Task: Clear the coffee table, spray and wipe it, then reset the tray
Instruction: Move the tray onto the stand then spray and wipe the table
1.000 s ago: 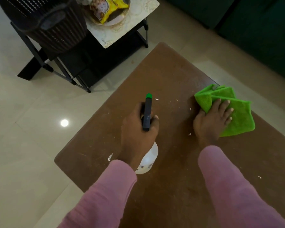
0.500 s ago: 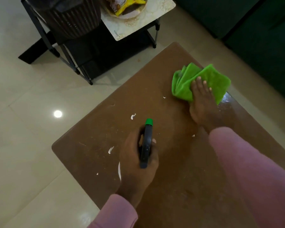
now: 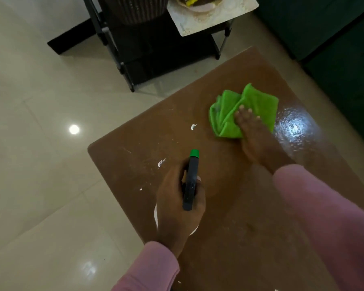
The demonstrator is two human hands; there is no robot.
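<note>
The left hand (image 3: 177, 206) is gripping a spray bottle (image 3: 190, 181), its fingers curling round the dark sprayer head. The green nozzle (image 3: 194, 153) is pointing away from the person, across the table (image 3: 229, 248). The bottle's white body is showing only as slivers under the hand, near the table's left edge. Whether it is resting on the table cannot be told.

The right hand (image 3: 253, 135) is lying flat, fingers (image 3: 243, 114) straight, and is pressing down on a folded green cloth (image 3: 261, 101). The cloth is sitting on the far part of the table, its layers fanning out to the left of the fingers. Just right of the cloth, a wet patch (image 3: 294, 127) is glinting on the brown top. White smears (image 3: 193, 126) are dotting the surface left of the cloth and ahead of the bottle. Pink sleeves (image 3: 328, 217) are covering both forearms.

Beyond the table's far corner, a black rack (image 3: 118, 59) is standing on the pale tiled floor (image 3: 40, 175). It is carrying a cream patterned tray (image 3: 216, 22), well apart from the table. On the tray a yellow packet (image 3: 190, 1) is lying in a dish, both cut off by the frame's top edge. A dark ribbed basket (image 3: 135, 9) is sitting beside the tray on the rack. A dark green sofa (image 3: 334, 38) is filling the upper right.
</note>
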